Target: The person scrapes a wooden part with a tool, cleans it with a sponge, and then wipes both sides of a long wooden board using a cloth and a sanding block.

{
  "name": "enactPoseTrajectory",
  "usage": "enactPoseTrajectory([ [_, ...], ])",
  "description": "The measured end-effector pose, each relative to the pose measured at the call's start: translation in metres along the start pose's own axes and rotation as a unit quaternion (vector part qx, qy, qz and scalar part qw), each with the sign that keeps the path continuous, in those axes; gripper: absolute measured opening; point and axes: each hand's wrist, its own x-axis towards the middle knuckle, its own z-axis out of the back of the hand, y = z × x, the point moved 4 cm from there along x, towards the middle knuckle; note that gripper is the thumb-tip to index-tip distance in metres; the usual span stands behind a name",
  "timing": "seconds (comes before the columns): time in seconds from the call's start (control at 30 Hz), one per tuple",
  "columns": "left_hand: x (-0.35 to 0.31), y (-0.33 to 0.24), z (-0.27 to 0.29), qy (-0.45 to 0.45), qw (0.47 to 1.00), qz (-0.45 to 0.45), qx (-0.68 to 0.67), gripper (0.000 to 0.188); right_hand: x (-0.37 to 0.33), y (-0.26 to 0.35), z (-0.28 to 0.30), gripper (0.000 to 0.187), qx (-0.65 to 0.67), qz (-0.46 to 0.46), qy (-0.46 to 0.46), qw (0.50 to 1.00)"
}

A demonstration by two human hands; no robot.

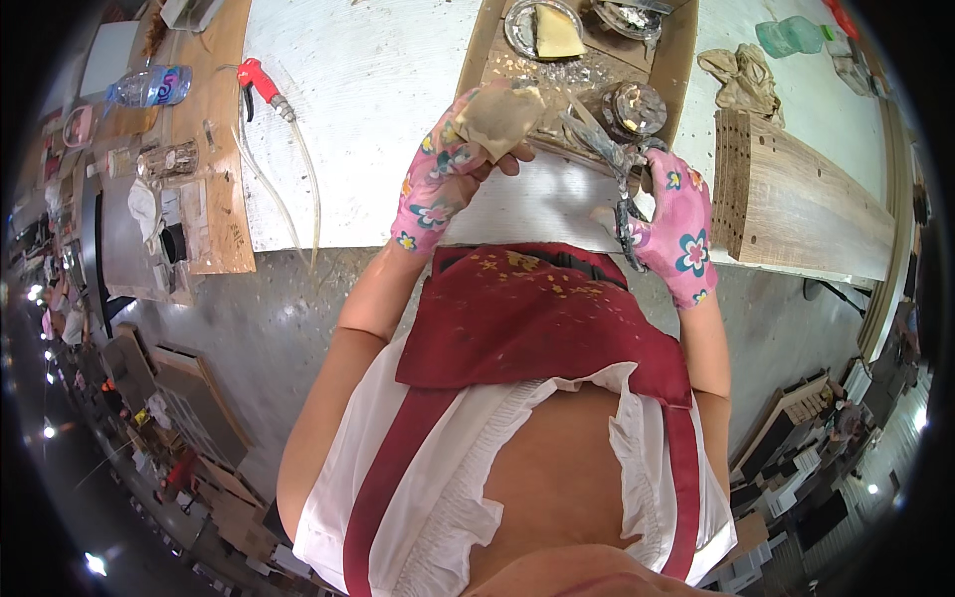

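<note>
Pink flowered gloves with bare fingertips cover both my hands. My left hand [436, 194] is closed on a folded beige piece of sheet [500, 119], perhaps sandpaper or cloth, at the near left corner of a shallow cardboard box [677, 75]. Scissors [609, 149] with dark, wrapped handles are in my right hand [682, 224]. Their worn, smeared blades point up and left over the box's near edge, apart from the beige piece. Inside the box, a round dish [515, 32] holds a pale yellow square sheet [559, 32]. A clear round container [637, 107] sits close to the blades.
On the left lies a red air blow gun [261, 82] with its hose trailing over the white table [368, 119]. A plastic bottle [149, 88] lies beyond it. To the right are wood-grain boards [796, 194], a crumpled tan cloth [744, 82] and a green bottle [791, 38].
</note>
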Motion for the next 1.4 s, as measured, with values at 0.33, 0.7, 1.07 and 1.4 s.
enactPoseTrajectory([
  [0.33,0.004,0.012,0.008,-0.012,1.0,-0.009,0.005,0.066,0.0,0.004,0.003,0.082,-0.033,0.004,-0.007,0.999],
  [0.7,0.008,0.014,-0.001,-0.021,0.97,-0.071,0.231,0.055,0.008,0.017,0.005,0.072,-0.063,0.069,-0.074,0.993],
  [1.07,0.007,0.029,0.007,0.025,0.998,-0.019,0.049,0.059,0.015,0.009,-0.005,0.067,-0.078,0.08,-0.029,0.993],
  [1.4,0.004,0.023,0.0,0.013,0.995,-0.035,0.093,0.056,0.012,0.001,-0.015,0.049,-0.098,0.034,0.027,0.994],
])
